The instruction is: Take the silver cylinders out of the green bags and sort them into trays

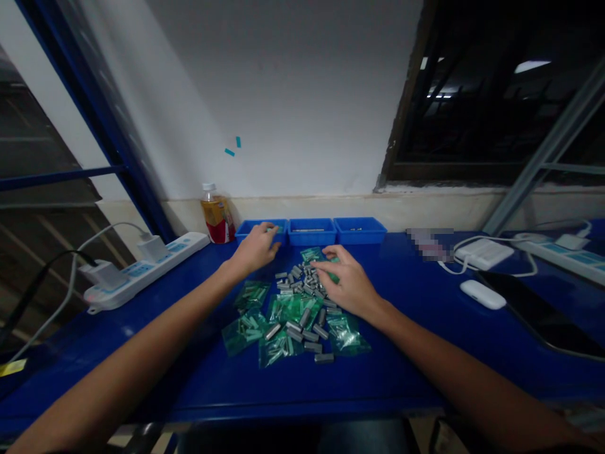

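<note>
3 blue bins (312, 232) stand in a row at the back of your table (425, 328), and your left hand (255, 249) reaches over the leftmost one, fingers curled; you cannot tell from here whether they hold a piece. Your right hand (347, 284) rests on the pile of small grey metal pieces (305, 302), fingers spread and pressing, gripping nothing visible. Green plastic bags (283, 315) lie under and around the pile. This looks like sorting; next likely calls for pinching 1 piece cleanly.
</note>
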Tool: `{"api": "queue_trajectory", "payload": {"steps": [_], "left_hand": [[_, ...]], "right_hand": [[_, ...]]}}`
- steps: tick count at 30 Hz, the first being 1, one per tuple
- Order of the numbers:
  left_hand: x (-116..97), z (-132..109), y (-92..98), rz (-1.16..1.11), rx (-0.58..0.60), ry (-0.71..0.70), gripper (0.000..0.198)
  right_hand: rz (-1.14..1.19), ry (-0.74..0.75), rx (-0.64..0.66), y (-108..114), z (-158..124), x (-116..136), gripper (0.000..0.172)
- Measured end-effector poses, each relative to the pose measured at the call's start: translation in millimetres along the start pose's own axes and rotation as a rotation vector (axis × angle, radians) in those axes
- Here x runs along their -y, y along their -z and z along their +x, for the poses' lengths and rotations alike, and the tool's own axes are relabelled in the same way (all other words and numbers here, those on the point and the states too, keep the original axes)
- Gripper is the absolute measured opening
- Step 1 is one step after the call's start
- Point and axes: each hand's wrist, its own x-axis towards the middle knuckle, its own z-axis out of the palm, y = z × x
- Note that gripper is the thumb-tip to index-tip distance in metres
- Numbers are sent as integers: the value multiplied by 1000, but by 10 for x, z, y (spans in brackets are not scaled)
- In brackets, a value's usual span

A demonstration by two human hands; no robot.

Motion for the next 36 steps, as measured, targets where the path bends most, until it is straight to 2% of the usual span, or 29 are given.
{"api": "queue_trajectory", "payload": {"steps": [3, 6, 10, 14, 19, 24, 29, 32, 36], "left_hand": [[-202, -88, -88, -126, 126, -70, 35], [-355, -79, -149, -197, 273, -50, 31], [-451, 56, -269, -188, 289, 34, 29], [-465, 258, -427, -168, 292, 166, 40], [-407, 399, -546, -215, 335, 213, 27], [-404, 277, -439, -322, 289, 95, 31], [-425, 130, -311, -418, 325, -52, 18], [-434, 104, -285, -453, 304, -52, 14], [-498, 94, -211, -542, 216, -15, 14]], "right_hand": [[-76, -83, -46, 61, 36, -87, 19], [-172, -170, -99, 104, 69, -228, 24], [-260, -229, -60, 85, 70, -409, 31], [-253, -268, 74, 14, 49, -553, 27], [-228, -305, 189, -35, 20, -707, 21], [-187, -281, 234, -44, 13, -723, 18], [-148, -252, 261, -68, 16, -659, 19], [-141, -241, 256, -74, 18, -624, 19], [-147, -212, 222, -70, 25, -541, 14]]}}
